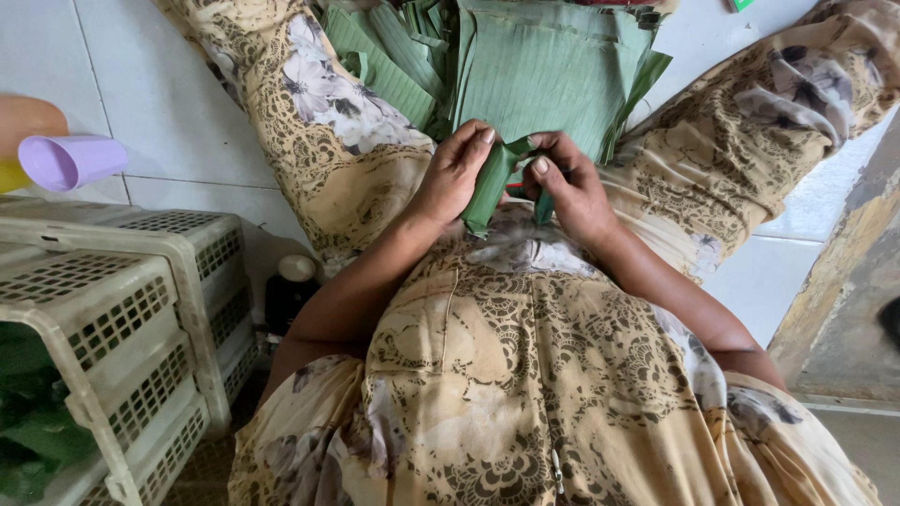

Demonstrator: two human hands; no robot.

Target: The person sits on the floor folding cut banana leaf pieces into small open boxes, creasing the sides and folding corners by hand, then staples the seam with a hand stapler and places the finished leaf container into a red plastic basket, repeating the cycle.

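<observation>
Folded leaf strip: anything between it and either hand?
Nothing visible. Both hands already pinch the folded green leaf strip: left hand on its left side, right hand on its right end. The stack of leaves lies beyond, apart.

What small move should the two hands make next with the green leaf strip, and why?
Probably the right hand should press the fold tighter. The leaf strip is already bent between both hands, the left hand pinches its upper edge, and its lower end hangs loose above the lap.
</observation>
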